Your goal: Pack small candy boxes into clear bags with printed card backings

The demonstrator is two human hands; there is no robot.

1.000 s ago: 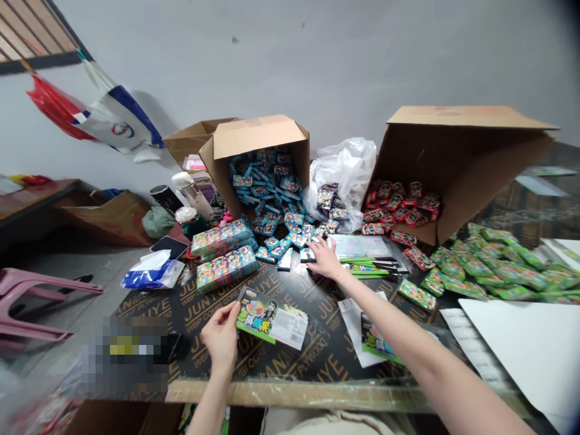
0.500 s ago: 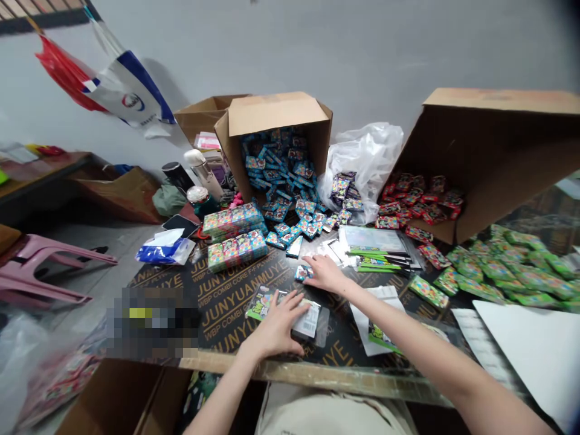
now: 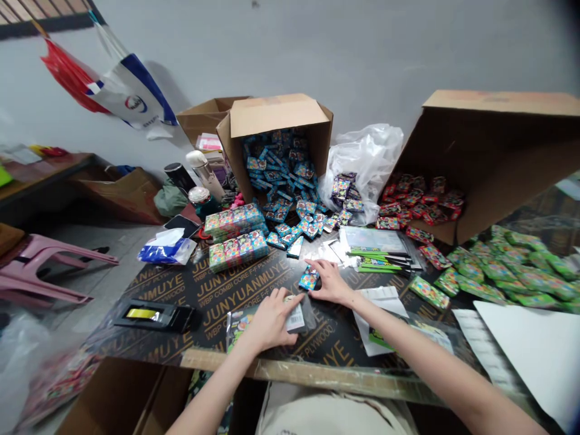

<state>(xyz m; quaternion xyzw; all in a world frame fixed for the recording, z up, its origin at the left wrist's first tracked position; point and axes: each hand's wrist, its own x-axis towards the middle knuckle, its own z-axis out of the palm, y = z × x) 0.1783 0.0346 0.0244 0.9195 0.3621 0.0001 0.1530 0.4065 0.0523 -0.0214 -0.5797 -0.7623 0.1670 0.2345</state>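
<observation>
Left fingers: spread, palm down; the left hand [image 3: 272,321] rests on a printed pouch [image 3: 238,325], its index finger pointing toward the right hand.
Right fingers: the right hand [image 3: 331,284] has thumb and fingers closed about the edges of a blue packet [image 3: 309,278].
Pouch and packet: the pouch lies flat near the table's front edge, partly hidden by the left hand; the packet is just beyond it.
Step in hand: judged to be steadying the pouch while handling the packet.
Demand of the position: a move of the packet would call for a firm pinch and clearance between the nearly meeting hands.
Tabletop: black, lettered table [image 3: 333,347], bearing a tape dispenser [image 3: 154,316], wrapped bundles [image 3: 238,249], stacked pouches [image 3: 375,240] and green packets [image 3: 512,266].
Rear: an open carton [image 3: 277,116] of blue packets, a clear plastic bag [image 3: 366,151], and a larger carton [image 3: 502,157] with red packets [image 3: 414,202].
Room: grey wall [image 3: 353,54]; pink stool [image 3: 57,257] at left.
</observation>
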